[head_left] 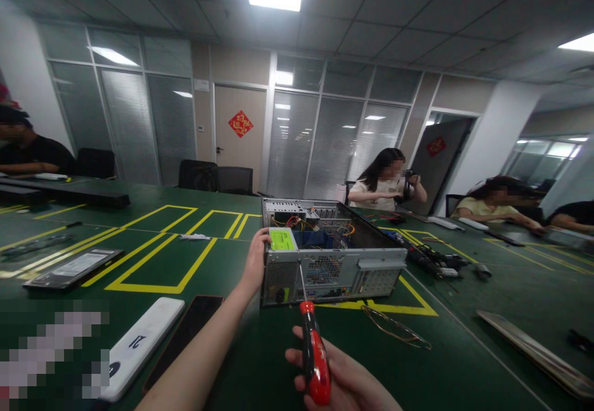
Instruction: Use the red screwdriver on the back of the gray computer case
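Note:
An open grey computer case (334, 262) lies on the green table (232, 361), its rear panel facing me and coloured cables showing inside. My left hand (257, 261) grips the case's upper left corner, next to the power supply with a green label (282, 239). My right hand (341, 379) is closed round the red handle of a screwdriver (313, 349). Its shaft points up at the rear panel, with the tip at or just in front of the metal.
A white device (139, 344) and a black phone (183, 337) lie near my left arm. A flat panel (74, 267) lies at left, glasses (394, 328) right of the case, another panel (533, 350) at far right. People sit round the table's far side.

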Demonstrator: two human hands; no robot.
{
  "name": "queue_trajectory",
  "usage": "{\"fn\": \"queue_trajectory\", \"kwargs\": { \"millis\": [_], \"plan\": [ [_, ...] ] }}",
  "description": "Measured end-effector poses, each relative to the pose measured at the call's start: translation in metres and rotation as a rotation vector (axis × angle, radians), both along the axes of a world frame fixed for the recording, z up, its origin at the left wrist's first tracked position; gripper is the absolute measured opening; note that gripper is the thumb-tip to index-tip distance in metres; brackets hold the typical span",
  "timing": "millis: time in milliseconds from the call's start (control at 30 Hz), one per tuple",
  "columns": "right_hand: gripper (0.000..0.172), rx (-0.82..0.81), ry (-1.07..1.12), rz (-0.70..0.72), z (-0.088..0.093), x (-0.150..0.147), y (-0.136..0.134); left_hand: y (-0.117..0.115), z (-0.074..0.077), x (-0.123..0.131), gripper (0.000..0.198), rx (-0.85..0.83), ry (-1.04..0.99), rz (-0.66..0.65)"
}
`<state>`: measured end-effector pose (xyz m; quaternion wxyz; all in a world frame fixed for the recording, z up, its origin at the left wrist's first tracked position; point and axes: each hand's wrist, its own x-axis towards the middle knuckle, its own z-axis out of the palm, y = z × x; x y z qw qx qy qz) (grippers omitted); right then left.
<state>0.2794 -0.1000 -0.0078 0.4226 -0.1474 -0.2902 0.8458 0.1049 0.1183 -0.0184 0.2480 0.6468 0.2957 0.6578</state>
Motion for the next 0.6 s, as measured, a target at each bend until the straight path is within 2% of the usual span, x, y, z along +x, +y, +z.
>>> {"fn": "queue_trajectory", "kwargs": {
  "millis": [200,333,467,600],
  "plan": [
    [0.054,-0.026,0.109,-0.134,-0.0123,0.0035,0.0047,0.0012,-0.0019,0.0004,0.049,-0.001,0.01,0.018],
    [0.043,-0.039,0.205,-0.088,-0.0097,0.0043,0.0053,0.0004,-0.0013,-0.0003,0.05,-0.002,0.017,0.012],
    [0.034,0.011,0.154,-0.03,-0.0101,0.0049,0.005,-0.0004,-0.0007,-0.001,0.05,-0.001,0.02,0.008],
    [0.045,0.032,0.074,-0.048,-0.0069,0.0033,0.004,0.0004,-0.0016,-0.0004,0.049,-0.001,0.011,0.011]
  ]
}}
